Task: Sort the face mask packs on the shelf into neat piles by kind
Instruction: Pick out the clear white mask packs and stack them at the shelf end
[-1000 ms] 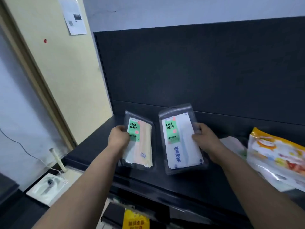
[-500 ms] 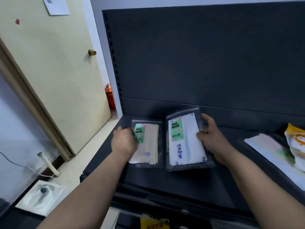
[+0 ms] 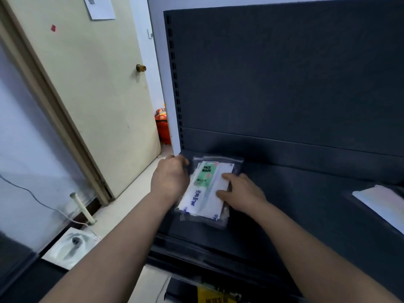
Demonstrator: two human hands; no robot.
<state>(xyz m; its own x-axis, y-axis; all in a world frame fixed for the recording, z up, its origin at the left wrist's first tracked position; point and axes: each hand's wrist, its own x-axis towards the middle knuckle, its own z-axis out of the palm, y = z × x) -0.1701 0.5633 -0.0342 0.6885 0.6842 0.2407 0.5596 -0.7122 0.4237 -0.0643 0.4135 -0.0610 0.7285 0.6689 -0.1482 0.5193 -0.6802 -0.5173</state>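
A clear pack of white face masks (image 3: 204,194) with a green FACE MASK label lies on top of a small pile at the far left end of the dark shelf (image 3: 295,206). Edges of another clear pack show beneath it; the beige pack is hidden. My right hand (image 3: 239,194) grips the top pack's right edge, thumb on its face. My left hand (image 3: 169,179) curls against the pile's left side, touching the pack edges there.
A white pack (image 3: 381,203) lies at the shelf's right edge. The dark back panel (image 3: 284,84) rises behind the pile. Left of the shelf are a cream door (image 3: 91,101), a floor drain (image 3: 74,246), and a white pipe (image 3: 82,207). A yellow item (image 3: 215,296) sits on a lower level.
The two packs were side by side, one in each hand; now the white pack sits on top and covers the beige one, both shifted left to the shelf's end.
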